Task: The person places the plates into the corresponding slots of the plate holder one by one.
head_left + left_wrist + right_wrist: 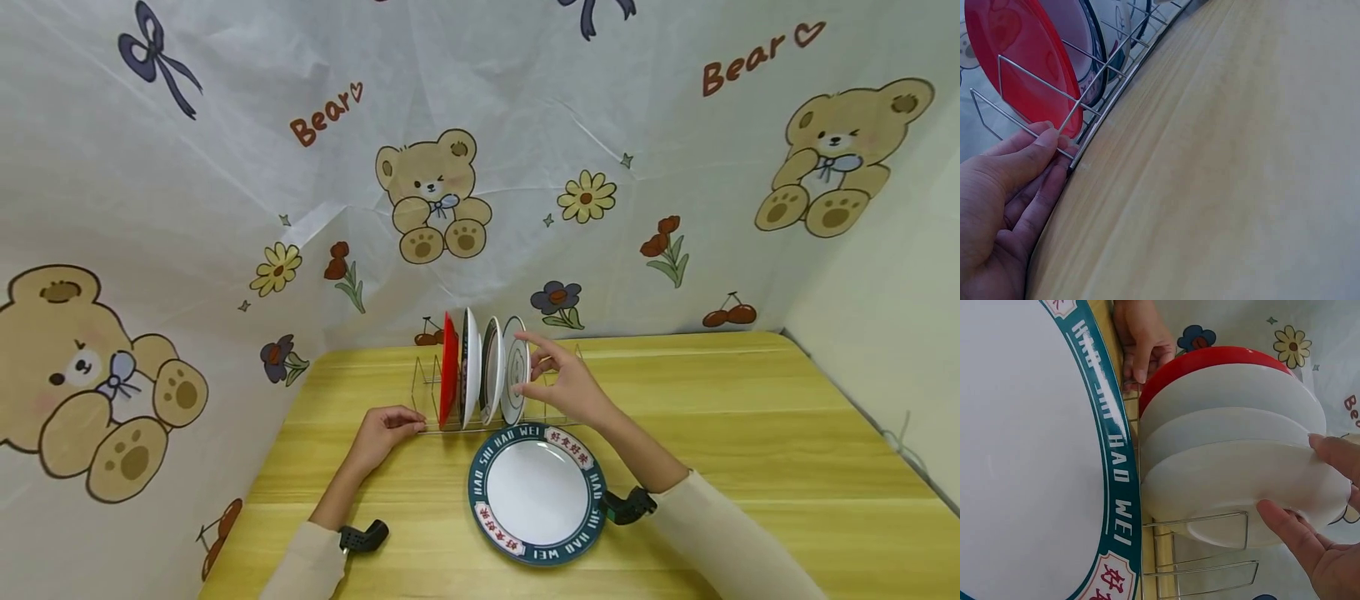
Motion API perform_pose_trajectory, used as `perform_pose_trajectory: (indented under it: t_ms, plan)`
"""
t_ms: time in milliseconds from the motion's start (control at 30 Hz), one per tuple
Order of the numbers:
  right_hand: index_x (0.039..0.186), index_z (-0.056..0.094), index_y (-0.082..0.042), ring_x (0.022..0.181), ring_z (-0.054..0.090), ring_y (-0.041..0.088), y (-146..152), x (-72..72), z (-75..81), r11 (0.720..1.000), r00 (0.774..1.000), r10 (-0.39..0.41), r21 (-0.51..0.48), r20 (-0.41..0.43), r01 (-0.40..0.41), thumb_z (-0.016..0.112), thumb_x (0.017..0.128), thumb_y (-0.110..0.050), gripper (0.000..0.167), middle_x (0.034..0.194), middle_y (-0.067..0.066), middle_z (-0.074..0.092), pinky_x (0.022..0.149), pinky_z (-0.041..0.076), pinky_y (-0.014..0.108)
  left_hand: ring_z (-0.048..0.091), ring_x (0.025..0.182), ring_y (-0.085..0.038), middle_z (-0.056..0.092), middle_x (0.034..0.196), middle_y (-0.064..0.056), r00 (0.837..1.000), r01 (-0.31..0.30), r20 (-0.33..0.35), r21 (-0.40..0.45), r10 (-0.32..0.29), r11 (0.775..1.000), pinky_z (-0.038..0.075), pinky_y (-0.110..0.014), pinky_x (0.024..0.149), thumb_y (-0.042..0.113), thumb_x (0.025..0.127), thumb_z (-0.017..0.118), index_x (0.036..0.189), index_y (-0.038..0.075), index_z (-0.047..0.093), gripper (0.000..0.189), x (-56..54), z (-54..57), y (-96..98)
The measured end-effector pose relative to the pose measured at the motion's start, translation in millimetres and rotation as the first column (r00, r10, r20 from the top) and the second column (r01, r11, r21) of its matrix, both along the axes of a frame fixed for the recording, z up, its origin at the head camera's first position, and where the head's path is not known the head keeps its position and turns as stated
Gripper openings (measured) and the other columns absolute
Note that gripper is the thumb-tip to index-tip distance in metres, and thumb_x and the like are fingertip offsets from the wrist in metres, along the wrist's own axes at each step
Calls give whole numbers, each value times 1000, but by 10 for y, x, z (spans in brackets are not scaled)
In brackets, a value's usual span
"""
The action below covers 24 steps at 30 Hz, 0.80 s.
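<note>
A wire dish rack (423, 379) holds several upright plates, among them a red plate (448, 371) at its left end. My left hand (388, 433) pinches the rack's front left corner; in the left wrist view thumb and fingers (1047, 140) meet on the wire. At the right end of the row stands a white-rimmed plate (514, 392), its pale back (1210, 481) facing the right wrist camera. My right hand (566, 387) holds this plate, index finger at the upper rim and thumb lower down. How firmly they press is not visible.
A large white plate with a teal lettered rim (476, 492) lies flat on the wooden table (675, 400), just in front of the rack. Behind the table hangs a bear-printed cloth (510, 267). A cable (903, 442) shows by the right table edge.
</note>
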State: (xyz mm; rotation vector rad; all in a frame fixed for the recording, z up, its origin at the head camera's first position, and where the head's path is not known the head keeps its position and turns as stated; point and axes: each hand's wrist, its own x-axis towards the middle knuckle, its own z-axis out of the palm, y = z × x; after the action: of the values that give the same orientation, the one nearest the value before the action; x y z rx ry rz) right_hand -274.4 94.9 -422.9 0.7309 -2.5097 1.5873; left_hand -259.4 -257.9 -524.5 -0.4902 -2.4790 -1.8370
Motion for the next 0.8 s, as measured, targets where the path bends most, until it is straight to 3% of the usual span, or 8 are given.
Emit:
perform_pose_trajectory:
  t_ms: [233,433,600,800]
  plan:
    - [151,49,-28,98,63,28,-17,-71,-129,999,999,-35,15,-2,35,87,83,-13,79,105,10,59,65,58,27,71,93,-41,74,102,-22,1000,19,-8,8,-18,1000,61,-36,80,-4,92,71,105,-13,73,16,-5,2,1]
    - [155,43,-30,105,64,34,32,-43,-83,999,1000,26,39,-8,-26,83,87,-16,81,116,13,59,74,62,33,72,92,-40,75,101,-20,1000,3,-15,0,-3,1000,61,-36,80,-3,92,71,104,-12,73,15,-4,-7,1]
    - [158,40,-29,111,64,37,169,51,-82,998,999,31,48,-27,-29,80,90,-18,79,131,17,58,77,61,38,71,93,-41,75,101,-17,1000,2,2,0,-2,1000,61,-40,80,-3,92,71,105,-11,74,15,0,-11,-4]
    - [153,48,-21,106,66,30,365,261,-95,998,998,-63,3,-26,64,77,93,-17,67,126,15,64,77,60,35,72,93,-37,75,101,-17,1000,-4,6,-6,4,1000,61,-36,80,-2,92,72,104,-11,74,15,3,1,-11]
